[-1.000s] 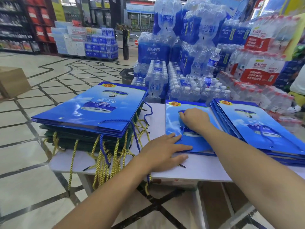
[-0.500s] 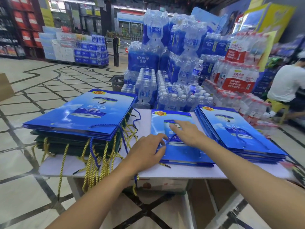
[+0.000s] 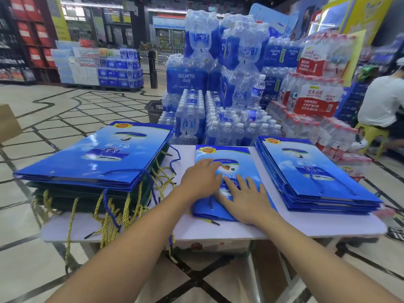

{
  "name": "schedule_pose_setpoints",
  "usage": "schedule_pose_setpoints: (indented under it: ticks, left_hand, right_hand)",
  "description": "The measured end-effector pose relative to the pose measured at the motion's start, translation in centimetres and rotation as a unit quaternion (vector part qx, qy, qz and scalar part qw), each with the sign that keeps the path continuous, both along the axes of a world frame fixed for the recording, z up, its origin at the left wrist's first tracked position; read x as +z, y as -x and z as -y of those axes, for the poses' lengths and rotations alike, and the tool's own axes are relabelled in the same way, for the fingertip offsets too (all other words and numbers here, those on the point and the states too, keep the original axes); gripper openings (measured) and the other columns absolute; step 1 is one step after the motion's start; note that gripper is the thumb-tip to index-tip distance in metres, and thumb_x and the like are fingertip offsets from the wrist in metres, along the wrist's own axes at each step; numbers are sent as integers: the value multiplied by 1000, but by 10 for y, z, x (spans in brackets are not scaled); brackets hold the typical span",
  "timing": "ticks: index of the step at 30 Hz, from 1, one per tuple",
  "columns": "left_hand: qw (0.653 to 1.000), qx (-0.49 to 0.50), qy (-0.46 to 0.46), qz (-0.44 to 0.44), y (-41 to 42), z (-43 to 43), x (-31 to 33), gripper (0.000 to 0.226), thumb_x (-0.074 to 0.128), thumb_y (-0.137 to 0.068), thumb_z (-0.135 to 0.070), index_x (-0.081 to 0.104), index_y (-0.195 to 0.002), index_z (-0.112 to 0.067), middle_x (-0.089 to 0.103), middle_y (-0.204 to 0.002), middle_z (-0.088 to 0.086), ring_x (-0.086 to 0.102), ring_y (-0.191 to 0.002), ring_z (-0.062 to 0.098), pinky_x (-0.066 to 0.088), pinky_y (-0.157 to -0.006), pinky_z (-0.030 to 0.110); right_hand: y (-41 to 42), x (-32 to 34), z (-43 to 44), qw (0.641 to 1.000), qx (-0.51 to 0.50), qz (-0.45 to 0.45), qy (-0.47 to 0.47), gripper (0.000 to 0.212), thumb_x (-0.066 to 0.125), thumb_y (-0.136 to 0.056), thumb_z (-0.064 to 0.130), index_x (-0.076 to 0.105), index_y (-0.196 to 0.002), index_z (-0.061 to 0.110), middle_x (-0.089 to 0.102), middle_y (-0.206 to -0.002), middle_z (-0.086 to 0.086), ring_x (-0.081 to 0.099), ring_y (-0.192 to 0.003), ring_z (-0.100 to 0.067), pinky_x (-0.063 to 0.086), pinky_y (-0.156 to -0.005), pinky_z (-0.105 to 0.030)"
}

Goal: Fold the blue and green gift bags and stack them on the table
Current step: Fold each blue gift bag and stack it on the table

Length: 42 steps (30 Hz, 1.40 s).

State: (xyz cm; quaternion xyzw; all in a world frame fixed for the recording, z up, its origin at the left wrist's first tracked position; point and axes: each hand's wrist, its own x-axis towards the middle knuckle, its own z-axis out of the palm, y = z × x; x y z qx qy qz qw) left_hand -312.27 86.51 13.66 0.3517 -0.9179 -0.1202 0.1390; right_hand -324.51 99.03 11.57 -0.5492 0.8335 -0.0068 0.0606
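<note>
In the head view, a flat blue gift bag (image 3: 241, 157) is seen lying in the middle of the white counter (image 3: 306, 226), its printed face up. It is pressed down by both hands. The left hand (image 3: 202, 178) is laid palm-down on the bag's left half, its fingers (image 3: 209, 164) straight and slightly spread, and nothing is gripped by them. The right hand (image 3: 247, 197) is laid flat on the near part of the bag, just beside the left hand; its fingers (image 3: 231, 182) are stretched out and spread, and nothing is held.

To the left, a stack of blue gift bags (image 3: 98, 158) is set on top of a stack of dark green gift bags (image 3: 87, 197). Gold cord handles (image 3: 105, 215) and a few blue ones are hung over the counter's near edge. To the right, a second stack of flat blue gift bags (image 3: 310, 171) is placed, just beside the pressed bag; whether the two touch cannot be told.

Behind the counter, shrink-wrapped packs of water bottles (image 3: 218, 84) are piled high, and a dark shopping basket (image 3: 154, 110) is set on the tiled floor (image 3: 65, 110) beside them. At the far right, a person in a white shirt (image 3: 380, 101) is seated on a yellow stool (image 3: 371, 134). A cardboard box (image 3: 8, 123) is cut off by the left edge.
</note>
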Motion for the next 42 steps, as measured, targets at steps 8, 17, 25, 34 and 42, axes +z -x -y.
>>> schedule_pose_setpoints:
  ticks: [8,17,25,34,42]
  left_hand:
    - [990,59,-22,125,53,68,-22,61,20,-106,-56,10,-163,-38,-5,-173,1,-7,-159,26,-1,-125,57]
    - [992,58,7,115,60,75,-37,62,20,-105,-58,14,-163,-38,0,-174,-1,-1,-160,22,0,-126,56]
    - [978,195,11,77,43,42,-24,75,28,-104,-60,14,-164,-19,20,-168,21,13,-156,39,16,-125,51]
    - [982,154,-98,-47,-15,-21,-3,64,45,-101,-28,19,-160,-23,62,-131,17,58,-117,40,50,-92,43]
    - [741,170,-518,-392,-18,-17,27,33,56,-94,2,63,-125,8,74,-108,24,73,-98,40,59,-91,55]
  right_hand:
    - [0,-4,1,1000,1,5,12,88,7,-85,90,1,-161,45,-6,-172,2,-10,-158,-29,-6,-124,-59]
    - [4,-7,2,1000,-2,5,14,89,8,-86,89,4,-162,43,-4,-172,-1,-10,-157,-30,-9,-123,-61]
    - [5,-6,-1,999,-3,14,30,89,8,-85,90,3,-161,44,-2,-172,1,-8,-157,-30,-6,-123,-60]
    - [6,-6,-4,991,-20,55,118,81,18,-92,82,16,-161,39,19,-169,5,11,-156,-25,7,-125,-56]
    - [9,3,-9,962,-17,132,236,67,34,-102,64,28,-160,30,30,-165,5,26,-152,-18,24,-123,-42]
